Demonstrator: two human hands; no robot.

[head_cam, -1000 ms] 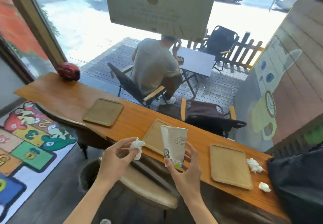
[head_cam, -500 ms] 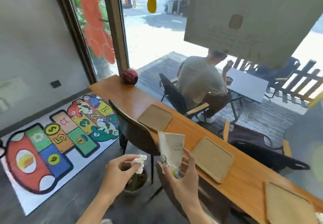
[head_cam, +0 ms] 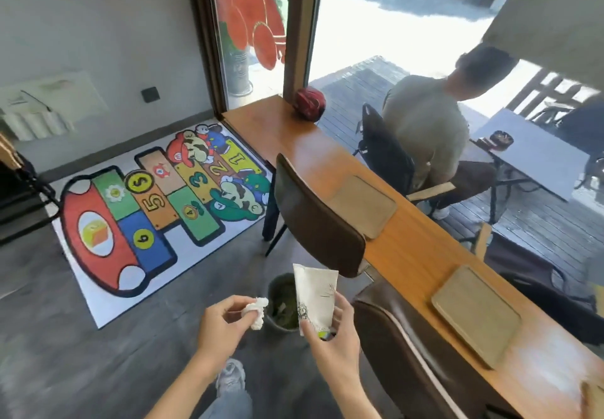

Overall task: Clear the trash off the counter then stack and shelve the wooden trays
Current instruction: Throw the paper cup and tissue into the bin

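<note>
Floor mat [head_cam: 157,212]: hopscotch squares with numerals 1, 2, 3, 5 readable, 6 in yellow circle on blue square, small 4 in coin on green square. "$" in yellow coin beside 5. Red cap on cartoon figure carries "M"; green cap carries "L". Paper bag [head_cam: 314,297] in right hand [head_cam: 333,346]: line-art print only, lettering too blurred to read.
</note>
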